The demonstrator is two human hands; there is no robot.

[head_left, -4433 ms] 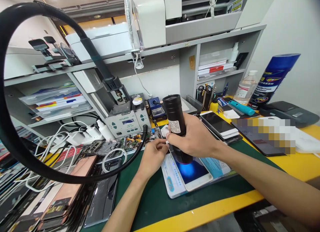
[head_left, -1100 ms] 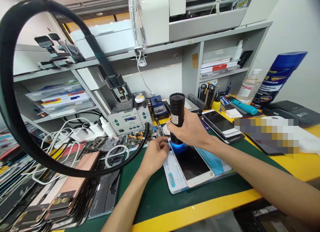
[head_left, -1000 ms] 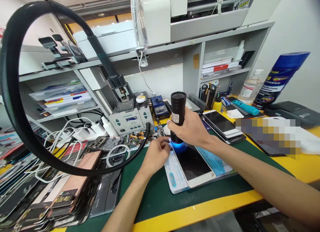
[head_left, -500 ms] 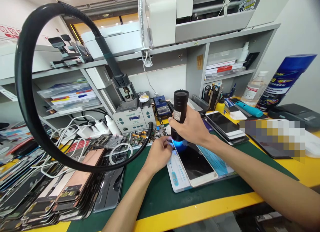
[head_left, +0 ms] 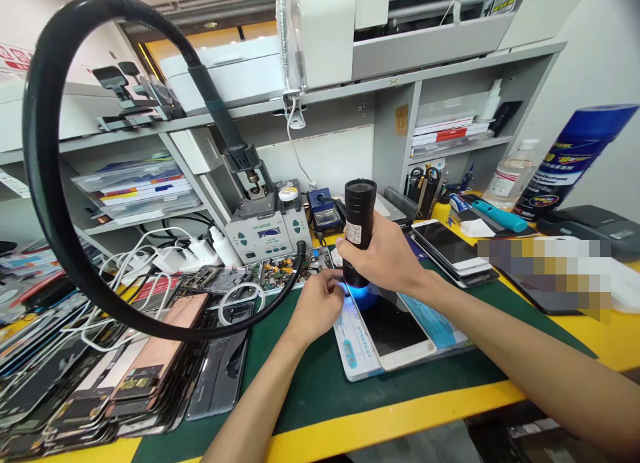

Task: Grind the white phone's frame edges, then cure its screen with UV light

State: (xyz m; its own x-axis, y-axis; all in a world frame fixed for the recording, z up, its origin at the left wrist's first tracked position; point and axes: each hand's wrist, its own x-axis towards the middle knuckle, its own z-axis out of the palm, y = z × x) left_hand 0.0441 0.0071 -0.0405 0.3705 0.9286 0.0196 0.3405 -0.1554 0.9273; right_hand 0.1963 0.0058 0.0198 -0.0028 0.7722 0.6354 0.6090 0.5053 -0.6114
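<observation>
My right hand (head_left: 393, 253) is wrapped round a black UV flashlight (head_left: 359, 216), held upright with its lens down. Blue-violet light falls from it onto the upper end of a white-framed phone (head_left: 400, 326) with a dark screen. The phone lies at a slant on a flat white and light-blue box (head_left: 356, 343). Beside the phone's upper left edge is my left hand (head_left: 320, 303), its fingers curled and closed near the lit spot. Whatever is between those fingertips, if anything, is hidden.
A hot-air station (head_left: 267, 236) stands behind, its black hose (head_left: 43, 183) looping across the left. Stacked phone parts (head_left: 145, 363) cover the left of the green mat (head_left: 320, 396). Other phones (head_left: 450, 246), a clear bottle (head_left: 510, 173) and a blue spray can (head_left: 570, 160) are at the right.
The flashlight has come down slightly, its lens end closer to the phone screen. My left hand stays at the phone's edge. The whole view has shifted a little.
</observation>
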